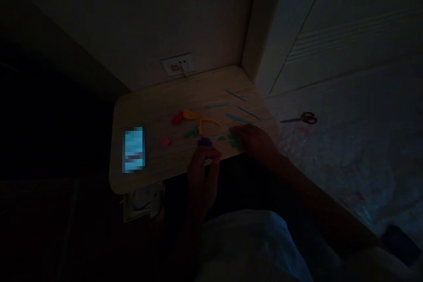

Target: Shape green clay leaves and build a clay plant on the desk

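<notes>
A: In the head view, where do the green modelling-clay pieces [233,140] lie?
B: Near the front edge of the wooden tabletop [155,165], right at the fingertips of the right hand [257,142]. That hand reaches over them from the side, partly covering them.
A: Is it gripping one?
B: The fingers are bent and seem to touch the green, but I can't tell whether anything is pinched.
A: And the left hand [203,174]?
B: It's at the table's edge, fingers curled towards the thumb, just in front of the purple clay lump [205,142]. Whether something sits between the fingertips, I can't tell.
A: How does the clay look?
B: The green pieces are small, flat and clustered, with a separate green bit [221,138] between the two hands. The purple is lumpy. Beyond it lies a bent, branching orange clay strip [209,120], with a leafy green clay shape [191,133] beside its lower end.
A: What's hard to make out?
B: Plenty; the room is very dark. The green outlines blur under the right fingers, and the bright phone screen [134,150] is pixelated beyond reading.
</notes>
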Available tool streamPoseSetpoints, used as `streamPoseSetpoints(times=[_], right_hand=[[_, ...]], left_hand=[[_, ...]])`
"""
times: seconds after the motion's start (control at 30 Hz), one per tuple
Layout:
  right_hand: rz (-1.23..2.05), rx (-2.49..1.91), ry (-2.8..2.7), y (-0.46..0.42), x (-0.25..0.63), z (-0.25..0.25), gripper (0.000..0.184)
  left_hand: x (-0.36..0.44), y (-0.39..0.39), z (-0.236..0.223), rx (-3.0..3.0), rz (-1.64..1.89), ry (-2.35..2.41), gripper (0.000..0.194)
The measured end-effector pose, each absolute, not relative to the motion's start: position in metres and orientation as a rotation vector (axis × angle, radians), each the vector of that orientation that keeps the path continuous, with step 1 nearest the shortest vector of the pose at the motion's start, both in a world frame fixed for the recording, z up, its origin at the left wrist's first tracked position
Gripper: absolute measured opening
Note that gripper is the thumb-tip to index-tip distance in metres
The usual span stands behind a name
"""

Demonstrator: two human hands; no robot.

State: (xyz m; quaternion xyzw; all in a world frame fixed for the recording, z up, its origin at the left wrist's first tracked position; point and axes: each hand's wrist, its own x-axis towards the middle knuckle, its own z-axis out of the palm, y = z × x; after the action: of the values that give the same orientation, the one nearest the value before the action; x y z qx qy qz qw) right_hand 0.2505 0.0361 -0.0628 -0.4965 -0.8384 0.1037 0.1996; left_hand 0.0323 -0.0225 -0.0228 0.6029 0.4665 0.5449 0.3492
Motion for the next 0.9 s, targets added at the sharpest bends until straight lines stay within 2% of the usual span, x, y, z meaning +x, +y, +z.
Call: streamPoseSetpoints(times=[0.1, 0.43, 0.73, 0.83, 0.9], right_hand=[[0.273, -1.477, -2.380, 0.034, 0.247, -0.058, 0.059], [0.182, -1.609, -2.431, 0.061, 0.240, -0.053, 0.029], [0.209, -1.646, -2.474, 0.084, 0.242, -0.042, 0.026], [0.278, -1.626, -2.320, 0.084, 0.245, -0.039, 0.024], [0.434, -1.549, -2.089, 0.080, 0.244, -0.040, 0.020]], left_hand=[[0.033, -0.022, -0.024, 1.551, 1.411, 1.209, 0.011], [0.031, -0.024, -0.028, 1.521, 1.385, 1.239, 0.010], [0.028, -0.022, -0.034, 1.504, 1.349, 1.246, 0.011], [0.027, -0.020, -0.036, 1.505, 1.343, 1.253, 0.010], [0.027, -0.019, -0.037, 1.518, 1.343, 1.265, 0.010]])
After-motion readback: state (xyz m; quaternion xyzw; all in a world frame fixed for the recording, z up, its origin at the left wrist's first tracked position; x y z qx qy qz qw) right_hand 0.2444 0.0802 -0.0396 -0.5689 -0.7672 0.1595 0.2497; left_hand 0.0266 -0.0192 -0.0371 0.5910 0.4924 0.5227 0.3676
